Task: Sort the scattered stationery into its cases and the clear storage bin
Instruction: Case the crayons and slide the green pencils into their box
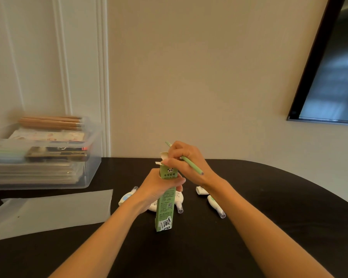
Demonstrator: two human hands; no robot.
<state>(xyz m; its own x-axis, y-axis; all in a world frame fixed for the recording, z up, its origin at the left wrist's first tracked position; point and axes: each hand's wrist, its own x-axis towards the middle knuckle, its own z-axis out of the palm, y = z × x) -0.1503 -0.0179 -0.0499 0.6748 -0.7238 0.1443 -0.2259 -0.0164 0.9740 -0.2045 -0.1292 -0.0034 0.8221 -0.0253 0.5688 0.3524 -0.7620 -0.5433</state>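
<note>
A tall green pencil box (165, 207) with a panda print stands upright on the black table (249, 227). My left hand (159, 187) grips it round its upper part. The box's white top flaps stand open. My right hand (186, 162) is at the box's mouth and holds a green pencil (191, 164) slanted across its fingers. Several white correction tape dispensers lie behind the box, one on the left (127, 196), one on the right (215, 205). The clear storage bin (48, 169) sits at the left rear, filled with stationery, with wooden pencils (50, 122) on top.
A frosted clear plastic sheet (52, 213) lies flat on the table's left side in front of the bin. The table's curved edge runs along the right. A dark framed screen (329, 77) hangs on the wall at the upper right.
</note>
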